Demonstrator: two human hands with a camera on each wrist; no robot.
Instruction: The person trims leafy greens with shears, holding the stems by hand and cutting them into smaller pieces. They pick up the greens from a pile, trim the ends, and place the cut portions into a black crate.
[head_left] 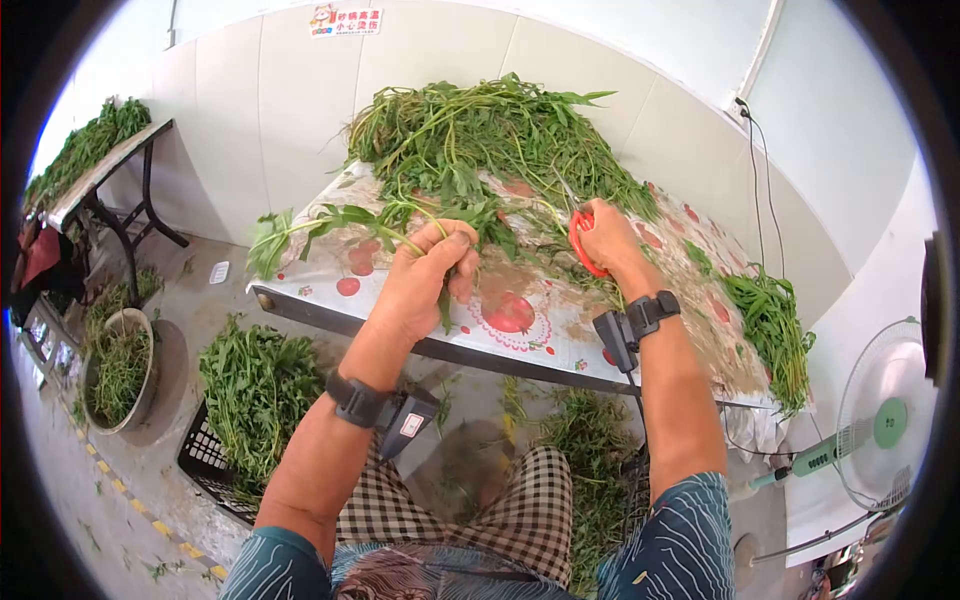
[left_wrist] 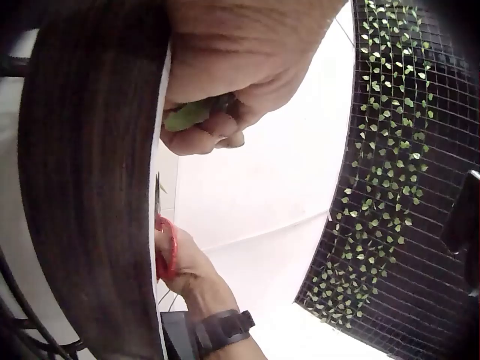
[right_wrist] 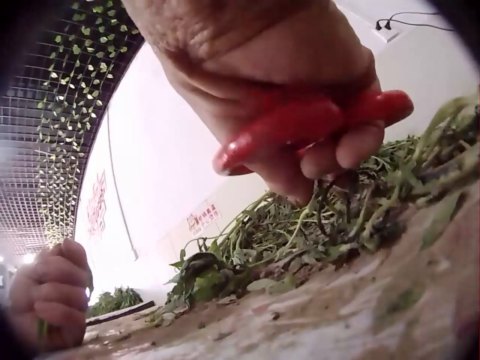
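My left hand point(head_left: 425, 275) grips a few leafy green stems point(head_left: 335, 218) over the front of the table, their leafy ends pointing left. A bit of green leaf point(left_wrist: 187, 115) shows between its curled fingers in the left wrist view. To the right, my right hand point(head_left: 612, 240) holds red-handled scissors point(head_left: 580, 243), the blades directed away toward the heap of greens point(head_left: 490, 130). The right wrist view has the red handles point(right_wrist: 292, 127) within the curled fingers, low above loose stems on the table; the blades are hidden there.
The table wears a fruit-patterned cloth point(head_left: 560, 350) strewn with plant scraps. Another bunch of greens point(head_left: 772, 325) hangs at its right edge. A black crate point(head_left: 200, 455) of greens and a basin point(head_left: 145, 385) stand on the floor at left. A fan point(head_left: 885, 425) is at right.
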